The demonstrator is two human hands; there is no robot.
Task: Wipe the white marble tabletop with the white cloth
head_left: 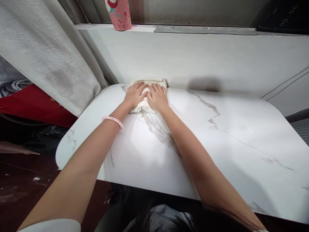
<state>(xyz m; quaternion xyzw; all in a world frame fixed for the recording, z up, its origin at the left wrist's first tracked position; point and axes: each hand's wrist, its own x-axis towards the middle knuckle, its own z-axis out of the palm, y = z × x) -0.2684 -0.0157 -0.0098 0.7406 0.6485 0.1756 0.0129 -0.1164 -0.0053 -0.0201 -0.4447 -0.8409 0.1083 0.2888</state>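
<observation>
A cream-white cloth (144, 105) lies bunched at the far edge of the white marbled table (149, 167), close to the wall. My left hand (135, 95) rests flat on the cloth's left part, fingers stretched forward. Beside it, my right hand (157, 96) presses on the right part with its fingers also laid out. The two thumbs nearly meet over the middle of the cloth. A pink coiled band (112, 120) circles my left wrist. The cloth's far edge shows beyond my fingertips, with a darker frayed corner at the right.
A grey curtain (53, 54) hangs against the table's left end. On the ledge behind stand a pink patterned container (121, 16) and, far right, a dark display (285, 16) with digits. Red fabric (36, 104) lies left, beyond the table's rounded corner.
</observation>
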